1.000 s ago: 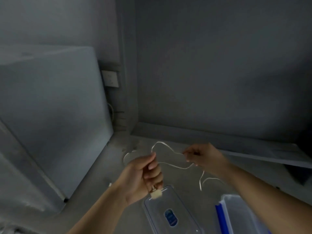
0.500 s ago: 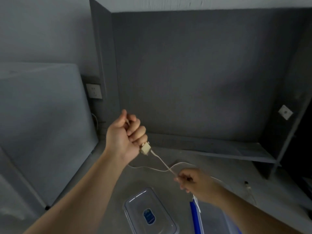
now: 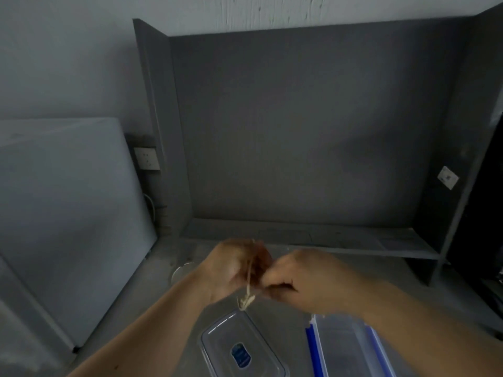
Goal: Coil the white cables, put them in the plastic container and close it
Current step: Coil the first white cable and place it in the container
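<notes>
- The left hand (image 3: 234, 268) was raised over the desk with its fingers curled round the white cable (image 3: 249, 276), which ran down across the fingers as a pale strand.
- The right hand (image 3: 304, 278) was just beside it, knuckles up and fingers curled inward. Its fingertips (image 3: 268, 285) met the strand at the left hand's lower edge, pinching it as far as the motion blur allowed one to tell.
- The two hands were touching or nearly so, and both were smeared by movement.
- A short bunched end of the cable hung below the hands, clear of the surface.
- Under the hands, the plastic container lay open in two parts on the grey desk (image 3: 163, 289).
- The labelled clear piece (image 3: 217, 338), which had a blue oval sticker at its middle, lay below the dangling end.
- The blue-edged clear piece (image 3: 340, 346) lay to its right, partly under the right forearm and apart from the first piece.
- Which part was the tub and which the lid could not be told.
- A faint pale loop (image 3: 178, 269) lay on the desk beside the left wrist, too dim to identify.
- Behind the hands ran a low grey shelf (image 3: 299, 235), with a dark grey back panel (image 3: 299, 131) rising above it.
- A wall socket (image 3: 147, 158) was at the left, behind a pale board (image 3: 68, 213) that leaned there.
- A small white square (image 3: 447, 177) was fixed to the right side panel.
</notes>
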